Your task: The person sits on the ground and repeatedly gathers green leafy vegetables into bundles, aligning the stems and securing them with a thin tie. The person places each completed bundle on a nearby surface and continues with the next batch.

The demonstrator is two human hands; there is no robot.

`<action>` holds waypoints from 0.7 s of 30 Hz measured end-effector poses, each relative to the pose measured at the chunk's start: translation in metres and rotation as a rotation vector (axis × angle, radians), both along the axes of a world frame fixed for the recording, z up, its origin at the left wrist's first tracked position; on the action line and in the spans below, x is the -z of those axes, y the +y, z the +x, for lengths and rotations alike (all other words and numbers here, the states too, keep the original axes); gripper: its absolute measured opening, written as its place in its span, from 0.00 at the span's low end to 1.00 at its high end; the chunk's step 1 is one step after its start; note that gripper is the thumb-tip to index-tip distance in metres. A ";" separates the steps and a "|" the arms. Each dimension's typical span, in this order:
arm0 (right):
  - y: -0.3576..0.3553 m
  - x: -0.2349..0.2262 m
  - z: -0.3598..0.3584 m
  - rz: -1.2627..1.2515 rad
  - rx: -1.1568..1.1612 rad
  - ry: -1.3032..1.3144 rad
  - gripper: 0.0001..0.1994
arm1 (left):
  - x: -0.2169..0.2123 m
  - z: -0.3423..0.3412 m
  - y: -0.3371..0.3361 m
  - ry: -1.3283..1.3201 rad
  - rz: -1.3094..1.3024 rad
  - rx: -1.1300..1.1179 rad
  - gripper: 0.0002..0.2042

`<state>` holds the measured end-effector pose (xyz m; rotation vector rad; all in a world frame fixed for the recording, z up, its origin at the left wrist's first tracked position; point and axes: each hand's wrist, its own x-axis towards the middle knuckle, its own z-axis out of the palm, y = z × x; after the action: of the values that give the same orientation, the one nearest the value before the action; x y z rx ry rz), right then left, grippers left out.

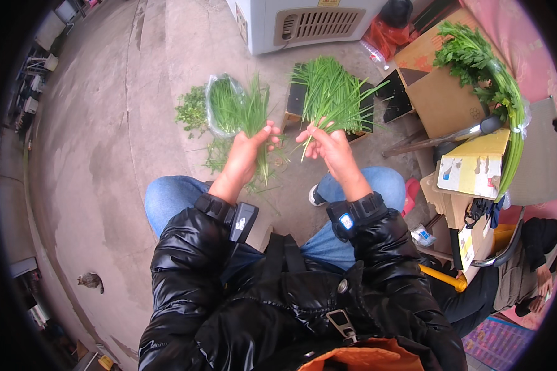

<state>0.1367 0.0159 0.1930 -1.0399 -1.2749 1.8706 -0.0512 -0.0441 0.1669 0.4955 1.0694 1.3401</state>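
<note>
My left hand (252, 147) is closed round an upright bunch of green chives (256, 104), their pale stem ends hanging below the palm. To its right, my right hand (329, 148) pinches a thin chive stalk (306, 146) between thumb and fingers. Just beyond that hand a large heap of chives (331, 86) lies across a low dark box (294, 99). Left of my left hand, a clear plastic bag (211, 117) holds more chives. Loose green scraps (218, 156) are scattered on the concrete below the bag.
Leafy greens (192, 111) lie left of the bag. A white appliance (315, 28) stands ahead. At right, long-stalked celery (509, 123) rests over cardboard boxes (445, 102) and a chair; a seated person's hand (543, 281) shows there. A cat (91, 281) is far left on the floor.
</note>
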 end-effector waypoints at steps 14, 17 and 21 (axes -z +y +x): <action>-0.016 0.002 -0.017 0.065 -0.217 -0.089 0.09 | -0.012 0.007 -0.001 -0.142 0.025 0.167 0.13; -0.008 0.001 -0.008 0.069 -0.274 -0.244 0.08 | -0.010 0.005 0.000 -0.134 -0.023 0.027 0.13; -0.006 0.005 -0.004 0.027 -0.158 -0.159 0.09 | -0.003 -0.001 0.001 -0.039 -0.035 0.032 0.13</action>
<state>0.1324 0.0103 0.1882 -1.1206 -1.5090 1.9111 -0.0527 -0.0434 0.1695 0.4568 1.0471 1.2962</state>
